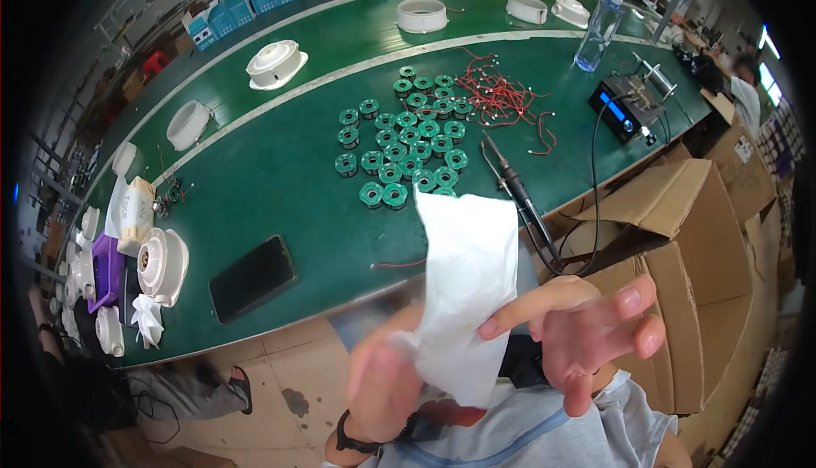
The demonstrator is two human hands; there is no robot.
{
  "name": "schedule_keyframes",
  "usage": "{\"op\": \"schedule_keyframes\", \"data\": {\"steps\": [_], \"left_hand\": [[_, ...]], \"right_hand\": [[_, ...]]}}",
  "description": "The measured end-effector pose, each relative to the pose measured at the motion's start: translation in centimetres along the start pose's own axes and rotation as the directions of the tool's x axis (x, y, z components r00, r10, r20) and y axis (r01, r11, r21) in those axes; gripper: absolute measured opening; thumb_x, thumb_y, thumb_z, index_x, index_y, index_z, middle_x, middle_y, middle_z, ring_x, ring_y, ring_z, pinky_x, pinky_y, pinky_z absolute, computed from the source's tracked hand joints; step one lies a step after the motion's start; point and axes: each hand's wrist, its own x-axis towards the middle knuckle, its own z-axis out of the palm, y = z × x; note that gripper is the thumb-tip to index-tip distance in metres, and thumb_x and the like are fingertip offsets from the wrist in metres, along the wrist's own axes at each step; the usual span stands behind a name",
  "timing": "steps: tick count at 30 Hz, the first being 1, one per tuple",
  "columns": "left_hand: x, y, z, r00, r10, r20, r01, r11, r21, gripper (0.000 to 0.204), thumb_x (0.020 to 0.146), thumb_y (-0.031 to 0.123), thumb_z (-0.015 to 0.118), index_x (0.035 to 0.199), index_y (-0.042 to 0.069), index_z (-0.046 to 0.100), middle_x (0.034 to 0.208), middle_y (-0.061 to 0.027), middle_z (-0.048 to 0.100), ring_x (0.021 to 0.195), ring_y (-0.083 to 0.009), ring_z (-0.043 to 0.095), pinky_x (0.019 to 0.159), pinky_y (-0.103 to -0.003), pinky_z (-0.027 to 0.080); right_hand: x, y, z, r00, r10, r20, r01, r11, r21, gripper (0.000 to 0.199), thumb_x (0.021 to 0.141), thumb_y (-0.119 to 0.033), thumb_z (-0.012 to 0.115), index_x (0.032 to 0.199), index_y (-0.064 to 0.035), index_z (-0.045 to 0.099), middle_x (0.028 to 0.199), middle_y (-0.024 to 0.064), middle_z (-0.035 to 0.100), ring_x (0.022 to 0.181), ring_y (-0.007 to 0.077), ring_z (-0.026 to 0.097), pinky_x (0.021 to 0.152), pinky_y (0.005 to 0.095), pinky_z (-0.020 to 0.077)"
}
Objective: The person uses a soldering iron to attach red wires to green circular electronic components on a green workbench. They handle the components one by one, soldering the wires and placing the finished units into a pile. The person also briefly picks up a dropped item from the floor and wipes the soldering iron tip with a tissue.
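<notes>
A white tissue (469, 272) hangs in front of me, stretched lengthwise over the near edge of the table. My left hand (384, 379), smeared by motion, grips its lower left side. On the other side, my right hand (586, 332) has its fingers spread, with one fingertip against the tissue. Just beyond the tissue's top lie several green-topped wound coils (410, 164), the nearest partly hidden by it. A soldering iron (518, 192) rests to the right of the coils.
Red wires (501, 94) lie in a tangle behind the iron. A black soldering station (627, 107) and a water bottle (598, 34) stand at the right. A dark phone (253, 279) lies at left. Open cardboard boxes (680, 298) flank the table; white housings (276, 64) sit on the green belt.
</notes>
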Motion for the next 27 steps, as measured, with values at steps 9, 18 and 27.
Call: {"op": "schedule_keyframes", "data": {"steps": [9,18,27], "left_hand": [[0.9,-1.9,-0.1,0.995,0.049,-0.082,-0.091,0.745,-0.661,0.056,0.084,0.040,0.029,0.112,-0.007,0.043,0.108,-0.0147,0.050,0.101,-0.0265,0.045,0.089,-0.036,0.032],[-0.6,-4.6,-3.7,0.971,-0.099,-0.216,0.137,0.977,0.165,0.033,0.075,0.000,0.051,0.107,-0.006,0.044,0.099,-0.0101,0.054,0.091,-0.0158,0.052,0.073,-0.027,0.045],[-1.2,-5.1,-3.8,0.998,-0.049,-0.034,0.058,0.646,0.761,0.031,0.072,-0.003,0.049,0.103,-0.004,0.046,0.085,-0.0120,0.054,0.069,-0.0182,0.056,0.058,-0.027,0.044]], "right_hand": [[-0.5,-0.1,-0.7,0.997,0.036,0.074,-0.029,0.995,-0.095,0.059,0.075,-0.020,0.059,0.120,-0.0123,0.021,0.120,0.0129,0.022,0.060,0.0402,0.057,0.032,0.0250,0.0386],[-3.4,-2.6,-0.2,0.805,0.593,0.006,-0.582,0.792,-0.184,0.057,0.069,-0.030,0.063,0.117,-0.0076,0.040,0.124,0.0208,0.034,0.103,0.0329,0.046,0.075,0.0379,0.0423],[-2.5,-1.9,-1.1,0.685,0.698,0.211,-0.596,0.703,-0.389,0.063,0.069,-0.035,0.063,0.118,-0.0066,0.034,0.123,0.0203,0.034,0.093,0.0339,0.052,0.061,0.0315,0.0482]]}}
